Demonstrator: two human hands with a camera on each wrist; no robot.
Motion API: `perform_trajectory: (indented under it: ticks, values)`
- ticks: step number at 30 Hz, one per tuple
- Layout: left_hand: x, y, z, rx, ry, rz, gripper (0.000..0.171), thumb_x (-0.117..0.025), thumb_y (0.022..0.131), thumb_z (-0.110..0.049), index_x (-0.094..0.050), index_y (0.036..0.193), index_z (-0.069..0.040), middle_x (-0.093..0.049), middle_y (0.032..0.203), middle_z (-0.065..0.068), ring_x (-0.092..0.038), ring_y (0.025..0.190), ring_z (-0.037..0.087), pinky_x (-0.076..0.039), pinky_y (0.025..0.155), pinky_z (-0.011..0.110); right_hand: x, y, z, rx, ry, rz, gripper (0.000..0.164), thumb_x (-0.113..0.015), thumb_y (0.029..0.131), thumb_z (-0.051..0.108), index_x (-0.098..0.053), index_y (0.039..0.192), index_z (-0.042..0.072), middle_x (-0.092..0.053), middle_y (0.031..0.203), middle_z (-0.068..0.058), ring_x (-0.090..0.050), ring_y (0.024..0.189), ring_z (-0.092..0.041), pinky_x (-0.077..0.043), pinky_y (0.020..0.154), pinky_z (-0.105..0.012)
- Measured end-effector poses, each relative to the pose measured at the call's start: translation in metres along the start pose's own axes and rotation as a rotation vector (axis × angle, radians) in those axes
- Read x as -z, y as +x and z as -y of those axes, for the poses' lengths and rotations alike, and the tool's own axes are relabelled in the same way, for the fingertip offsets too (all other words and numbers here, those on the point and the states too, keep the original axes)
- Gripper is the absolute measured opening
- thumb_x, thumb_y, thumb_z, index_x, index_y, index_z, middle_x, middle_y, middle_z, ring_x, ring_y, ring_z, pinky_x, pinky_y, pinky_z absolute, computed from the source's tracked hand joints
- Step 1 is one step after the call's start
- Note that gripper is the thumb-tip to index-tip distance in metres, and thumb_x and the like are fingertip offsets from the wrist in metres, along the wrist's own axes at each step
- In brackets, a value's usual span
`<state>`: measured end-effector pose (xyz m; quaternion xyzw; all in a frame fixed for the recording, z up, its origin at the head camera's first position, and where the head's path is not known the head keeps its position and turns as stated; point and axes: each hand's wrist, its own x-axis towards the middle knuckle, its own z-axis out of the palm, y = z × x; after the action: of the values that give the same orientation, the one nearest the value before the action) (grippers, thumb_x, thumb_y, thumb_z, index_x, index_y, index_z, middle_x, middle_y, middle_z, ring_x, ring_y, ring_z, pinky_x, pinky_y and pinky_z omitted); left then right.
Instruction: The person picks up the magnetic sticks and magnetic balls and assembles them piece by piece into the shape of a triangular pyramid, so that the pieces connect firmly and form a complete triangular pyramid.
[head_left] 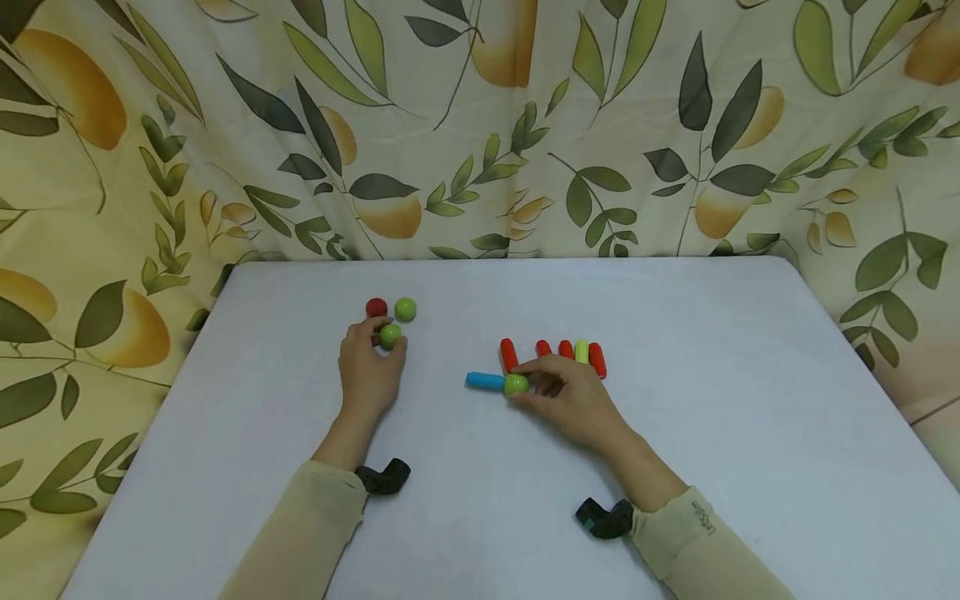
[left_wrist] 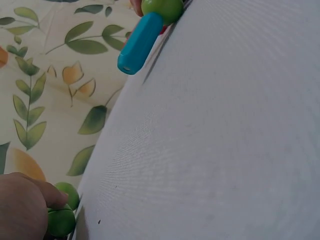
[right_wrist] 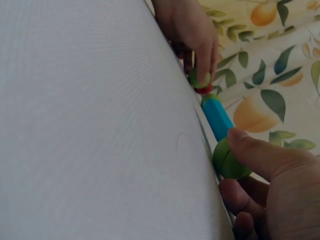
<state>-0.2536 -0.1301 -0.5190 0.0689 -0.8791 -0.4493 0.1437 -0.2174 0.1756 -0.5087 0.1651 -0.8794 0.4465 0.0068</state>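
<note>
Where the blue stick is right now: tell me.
In the head view, the blue stick is just below centre, its right end against the green ball in the right hand, below and left of the red sticks.

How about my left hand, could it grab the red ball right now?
Probably not right away: your left hand is pinching a green ball, so it would likely have to let that go first. The red ball itself looks within easy reach, just beyond those fingers.

Cream fabric (head_left: pixel 480 125) patterned with leaves and fruit hangs behind a white tabletop (head_left: pixel 487 483).
</note>
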Motion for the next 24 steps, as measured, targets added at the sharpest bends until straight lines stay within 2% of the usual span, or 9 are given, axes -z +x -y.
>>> perform_trajectory:
  ticks: [4,11,14,19,24]
  values:
    - [0.0008,0.0003,-0.0027,-0.024,0.003,-0.006,0.038,-0.072,0.095,-0.021,-0.065,0.130,-0.007,-0.061,0.118,0.013,-0.057,0.109,0.029,-0.038,0.097,0.046,0.0002,0.0006,-0.0001,0.004,0.011,-0.002,0.031,-0.090,0.082,0.028,-0.077,0.111,0.028,-0.068,0.084,0.007,-0.064,0.076,-0.015,-0.054,0.067,-0.025]
    - [-0.0021,0.0000,-0.0010,-0.070,-0.070,0.023,0.034,-0.077,0.091,-0.022,-0.070,0.122,-0.009,-0.064,0.107,0.009,-0.064,0.099,0.025,-0.047,0.082,0.036,-0.0005,0.0010,-0.0008,0.004,-0.001,-0.010,0.031,-0.090,0.082,0.028,-0.077,0.110,0.027,-0.067,0.081,0.006,-0.063,0.074,-0.015,-0.054,0.066,-0.025]
    - [-0.0030,-0.0003,-0.0010,-0.091,-0.101,0.049,0.034,-0.079,0.089,-0.022,-0.071,0.120,-0.010,-0.065,0.107,0.007,-0.066,0.098,0.024,-0.048,0.082,0.034,-0.0009,0.0014,-0.0017,0.008,-0.001,-0.009,0.031,-0.090,0.082,0.028,-0.077,0.110,0.027,-0.067,0.081,0.007,-0.063,0.074,-0.015,-0.054,0.066,-0.025]
    - [-0.0037,-0.0010,-0.0020,-0.127,-0.103,0.086,0.035,-0.081,0.089,-0.022,-0.071,0.121,-0.012,-0.066,0.112,0.006,-0.065,0.100,0.024,-0.049,0.083,0.035,-0.0014,0.0018,-0.0031,0.018,0.006,-0.015,0.031,-0.090,0.082,0.028,-0.077,0.110,0.027,-0.067,0.081,0.007,-0.063,0.074,-0.014,-0.053,0.065,-0.025]
    - [-0.0045,-0.0020,-0.0031,-0.197,-0.103,0.097,0.034,-0.082,0.088,-0.022,-0.072,0.120,-0.013,-0.067,0.114,0.006,-0.065,0.099,0.023,-0.050,0.084,0.035,-0.0010,0.0014,-0.0032,0.026,0.011,-0.015,0.031,-0.090,0.082,0.026,-0.077,0.110,0.026,-0.067,0.082,0.007,-0.063,0.074,-0.014,-0.054,0.065,-0.024]
